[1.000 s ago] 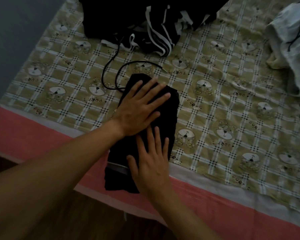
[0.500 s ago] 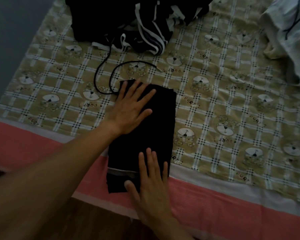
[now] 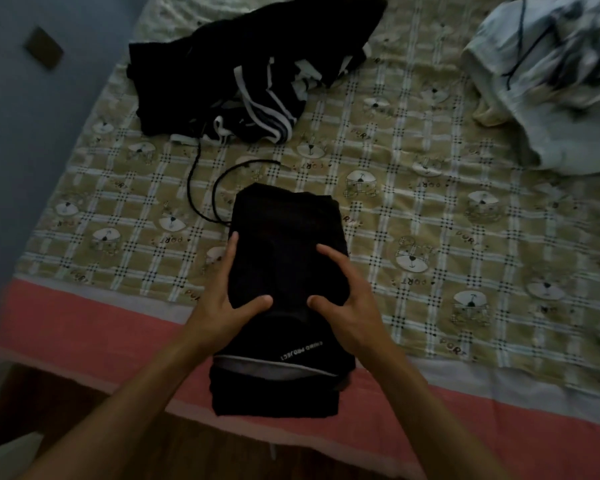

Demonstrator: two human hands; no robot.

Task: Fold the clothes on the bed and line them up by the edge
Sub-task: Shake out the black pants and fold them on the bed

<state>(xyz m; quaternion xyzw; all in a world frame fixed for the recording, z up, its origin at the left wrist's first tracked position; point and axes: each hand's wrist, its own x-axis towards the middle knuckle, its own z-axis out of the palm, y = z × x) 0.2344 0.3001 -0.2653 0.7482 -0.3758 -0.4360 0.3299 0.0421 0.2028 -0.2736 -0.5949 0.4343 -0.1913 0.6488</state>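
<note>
Both hands clamp the folded black garment from its sides, the left hand at nine o'clock and the right hand at three, thumbs on top and fingers spread along or tucked under the edges. The bundle overhangs the bed's near edge at six o'clock. Its drawstring trails toward the unfolded striped pile at twelve, so shifting it could drag the cord or spill the folds.
</note>
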